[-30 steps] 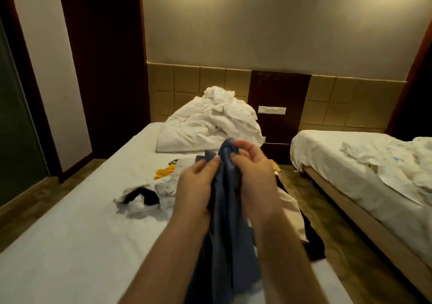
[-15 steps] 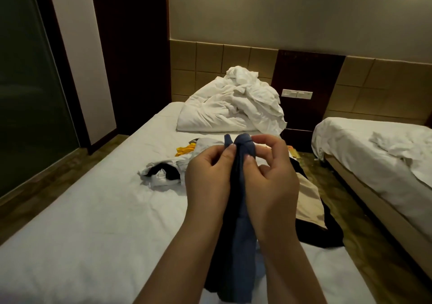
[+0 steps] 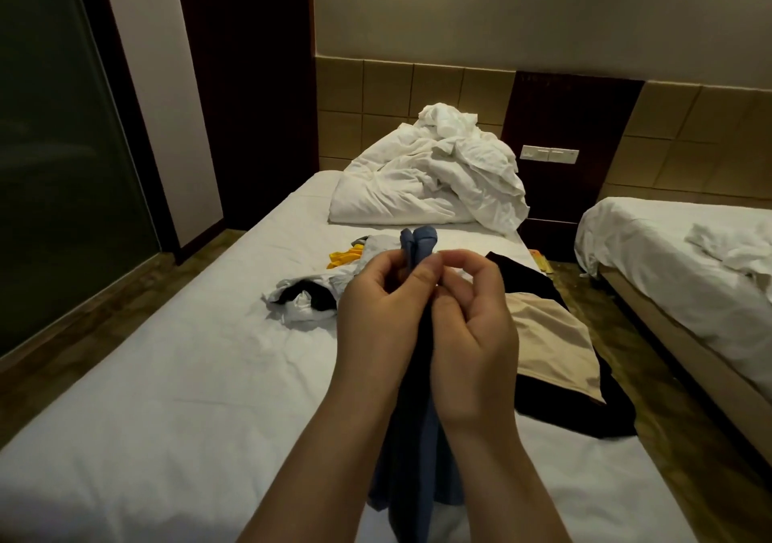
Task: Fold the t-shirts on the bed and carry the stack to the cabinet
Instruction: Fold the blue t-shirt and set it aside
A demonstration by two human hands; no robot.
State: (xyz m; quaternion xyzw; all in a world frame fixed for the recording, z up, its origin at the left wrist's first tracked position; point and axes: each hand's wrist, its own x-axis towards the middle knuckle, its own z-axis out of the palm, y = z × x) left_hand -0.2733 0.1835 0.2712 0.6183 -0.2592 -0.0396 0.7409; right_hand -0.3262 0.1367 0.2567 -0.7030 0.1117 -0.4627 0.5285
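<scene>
The grip of the left hand (image 3: 376, 304) is clenched round a blue t-shirt (image 3: 421, 238), thumb and curled fingers pinching the gathered cloth just below its top. The right hand (image 3: 472, 333) presses against the same bundle from the other side. Its fingers are curled and its thumb lies along the fabric, so it seems to pinch a fold, though the cloth under its fingertips is hidden. Half a second ago the right forefinger arched over the top of the shirt. Now it is drawn back level with the left thumb, and two rounded folds stand clear above both hands.

The shirt is soft, matte knit, bunched into a narrow rope. It hangs between the forearms, and its loose lower end rests on the white, lightly creased sheet of the bed (image 3: 167, 396).

Just right of the hands a smooth beige garment (image 3: 547, 333) lies over a black garment (image 3: 572, 413) at the bed's edge. Behind the left hand sits a crumpled black-and-white garment (image 3: 300, 296), with a yellow garment (image 3: 344, 256) a little farther on.

At the head of the bed a puffy white duvet (image 3: 426, 183) is heaped in deep wrinkles. Beyond it stands the square-tiled headboard (image 3: 376, 91). To the right a second bed (image 3: 668, 250) carries rumpled white linen.
</scene>
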